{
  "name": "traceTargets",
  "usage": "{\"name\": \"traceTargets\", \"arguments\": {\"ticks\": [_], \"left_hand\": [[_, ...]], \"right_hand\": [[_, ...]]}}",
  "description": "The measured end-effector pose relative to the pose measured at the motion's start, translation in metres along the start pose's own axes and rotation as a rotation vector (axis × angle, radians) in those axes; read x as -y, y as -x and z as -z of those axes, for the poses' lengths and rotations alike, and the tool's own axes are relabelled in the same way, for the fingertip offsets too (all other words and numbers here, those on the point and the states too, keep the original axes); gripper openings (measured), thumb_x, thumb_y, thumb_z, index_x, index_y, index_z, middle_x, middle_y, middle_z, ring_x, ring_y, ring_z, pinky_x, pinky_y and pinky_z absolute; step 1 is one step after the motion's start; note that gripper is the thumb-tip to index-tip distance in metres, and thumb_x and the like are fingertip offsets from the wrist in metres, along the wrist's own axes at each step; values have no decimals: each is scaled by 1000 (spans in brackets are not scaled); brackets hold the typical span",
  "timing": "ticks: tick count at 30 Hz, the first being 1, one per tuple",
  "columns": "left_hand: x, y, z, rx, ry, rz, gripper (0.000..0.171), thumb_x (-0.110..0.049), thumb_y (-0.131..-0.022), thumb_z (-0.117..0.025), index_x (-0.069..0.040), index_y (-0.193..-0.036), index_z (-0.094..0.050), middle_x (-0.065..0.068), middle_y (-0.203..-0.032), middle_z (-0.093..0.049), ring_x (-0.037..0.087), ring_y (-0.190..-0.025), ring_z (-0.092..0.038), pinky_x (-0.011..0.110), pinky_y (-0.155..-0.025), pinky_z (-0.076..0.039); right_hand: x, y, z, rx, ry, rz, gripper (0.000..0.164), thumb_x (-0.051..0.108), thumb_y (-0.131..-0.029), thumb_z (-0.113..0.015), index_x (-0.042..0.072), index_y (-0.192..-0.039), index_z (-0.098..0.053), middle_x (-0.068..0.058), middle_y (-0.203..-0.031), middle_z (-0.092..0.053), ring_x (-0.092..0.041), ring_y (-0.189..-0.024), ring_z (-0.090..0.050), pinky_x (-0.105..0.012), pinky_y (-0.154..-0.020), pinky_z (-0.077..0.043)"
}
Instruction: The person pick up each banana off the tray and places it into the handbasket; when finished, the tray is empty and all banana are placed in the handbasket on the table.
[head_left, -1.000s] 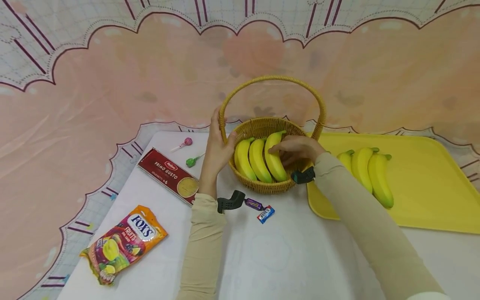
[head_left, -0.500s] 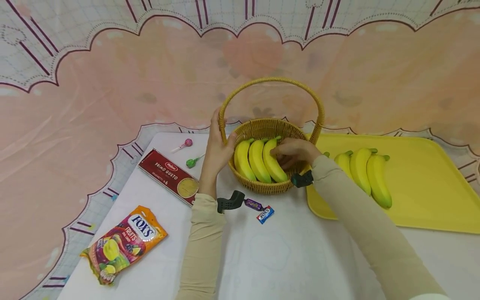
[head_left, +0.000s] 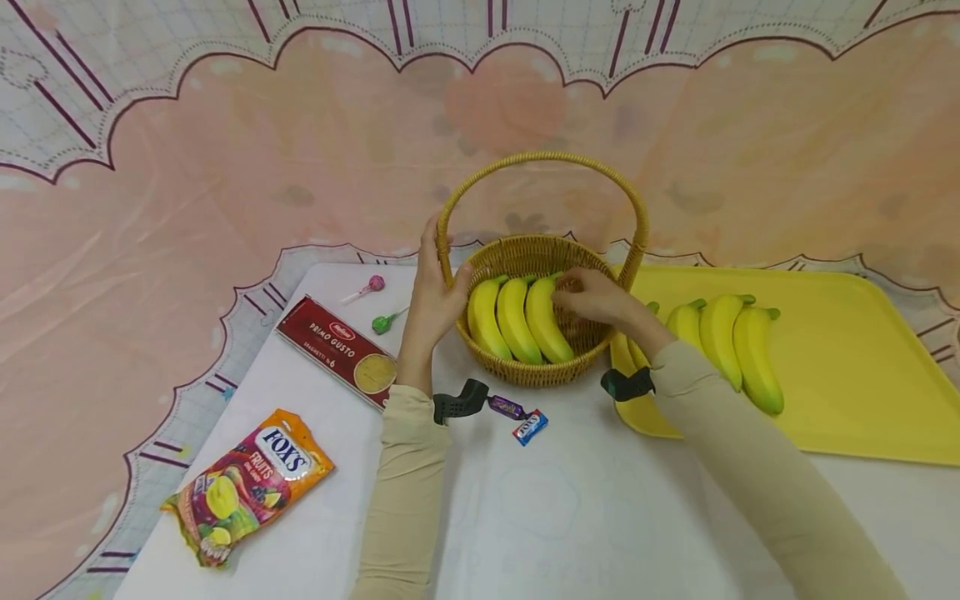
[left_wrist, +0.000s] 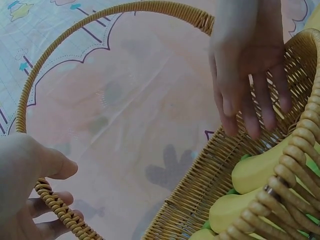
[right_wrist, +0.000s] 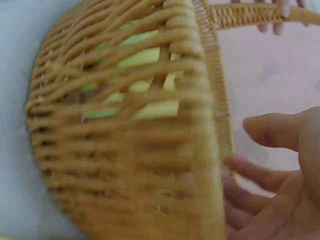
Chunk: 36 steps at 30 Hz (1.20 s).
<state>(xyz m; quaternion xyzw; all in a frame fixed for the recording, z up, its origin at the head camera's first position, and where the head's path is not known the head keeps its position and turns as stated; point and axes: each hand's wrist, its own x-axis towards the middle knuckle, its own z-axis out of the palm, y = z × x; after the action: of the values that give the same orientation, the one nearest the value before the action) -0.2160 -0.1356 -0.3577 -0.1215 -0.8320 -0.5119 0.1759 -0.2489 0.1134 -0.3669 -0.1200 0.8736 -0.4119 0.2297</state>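
A wicker basket (head_left: 517, 377) with a tall hoop handle stands at the table's far side. Three bananas (head_left: 551, 321) lie side by side in its left part. My left hand (head_left: 437, 292) holds the left side of the handle; in the left wrist view its fingers (left_wrist: 55, 227) pass behind the handle and the thumb stays in front. Over the right part of the basket is my right hand (head_left: 600, 298), fingers loose and nothing held, beside the rightmost banana. The right wrist view shows its thumb and fingers (right_wrist: 260, 175) spread apart near the rim.
Right of the basket lies a yellow tray (head_left: 847, 358) with several bananas (head_left: 757, 358), partly behind the right forearm. To the left are a red spaghetti pack (head_left: 333, 350), two lollipops (head_left: 375, 284) and a candy bag (head_left: 251, 492). Two small wrapped candies (head_left: 531, 427) lie in front.
My right hand has let go of the rightmost banana, which settled slightly lower and leftward against the others, and has drawn up and right. My left hand stays at the handle.
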Motion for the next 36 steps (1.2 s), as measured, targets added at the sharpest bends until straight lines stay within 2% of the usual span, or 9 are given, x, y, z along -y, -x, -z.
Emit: {"name": "traceTargets", "arguments": {"ticks": [5,11,15,22,27,30,33,34,36], "left_hand": [[-2,-1,-3,-4,-23,-4,73,-8,-93,-53,-15,-151,-10,14,-145,-34,28,-134,-37,50,-111,-30],[-2,-2,-6,3,-29,0,73,-9,-93,-53,-18,-151,-10,13,-145,-35,24,-134,-37,49,-111,-31],[-4,-2,-6,5,-34,19,74,-10,-93,-53,-20,-151,-9,12,-146,-34,24,-135,-37,48,-111,-30],[-4,0,-3,-1,-35,37,74,-11,-93,-53,-21,-151,-10,13,-145,-34,25,-136,-37,50,-111,-30],[-3,2,-2,-9,-30,31,73,-9,-92,-54,-17,-151,-10,14,-144,-34,29,-135,-37,50,-111,-30],[-3,3,-2,-5,-22,25,74,-9,-92,-53,-18,-151,-10,15,-144,-34,30,-135,-36,50,-112,-29],[-3,3,-2,-6,-11,16,74,-8,-92,-53,-19,-151,-10,16,-143,-34,31,-135,-35,50,-112,-28],[-3,3,-3,-8,-8,12,74,-8,-92,-52,-19,-151,-10,16,-142,-34,32,-134,-35,50,-112,-28],[-2,3,-3,-13,-5,9,73,-7,-92,-52,-18,-151,-10,16,-142,-34,32,-134,-36,50,-112,-28]], "right_hand": [[-15,22,8,-138,18,170,46,31,-98,-47,4,-135,-46,-16,-133,-51,-33,-118,-51,-46,-96,-44],[-34,50,18,-197,-97,240,43,33,-99,-46,6,-133,-48,-15,-134,-51,-30,-122,-49,-47,-100,-41],[-44,66,20,-263,-80,233,41,35,-98,-47,10,-130,-52,-11,-133,-53,-25,-123,-49,-47,-102,-39],[-62,89,23,-327,-29,190,41,34,-99,-44,10,-131,-50,-11,-130,-55,-24,-116,-53,-40,-94,-43],[-80,104,28,-364,-6,168,44,35,-100,-43,8,-133,-49,-13,-130,-54,-24,-118,-50,-47,-98,-41],[-92,112,33,-401,-9,131,45,37,-99,-43,9,-133,-48,-10,-130,-54,-13,-115,-50,-34,-99,-42],[-105,121,38,-436,11,93,46,38,-99,-43,9,-134,-47,-8,-130,-53,2,-109,-48,-15,-91,-41],[-109,124,39,-446,14,81,46,38,-98,-43,9,-134,-47,-9,-130,-53,5,-106,-46,-15,-91,-40],[-118,130,43,-472,39,65,48,38,-99,-42,7,-135,-45,-13,-130,-53,8,-105,-44,-24,-95,-43]]}}
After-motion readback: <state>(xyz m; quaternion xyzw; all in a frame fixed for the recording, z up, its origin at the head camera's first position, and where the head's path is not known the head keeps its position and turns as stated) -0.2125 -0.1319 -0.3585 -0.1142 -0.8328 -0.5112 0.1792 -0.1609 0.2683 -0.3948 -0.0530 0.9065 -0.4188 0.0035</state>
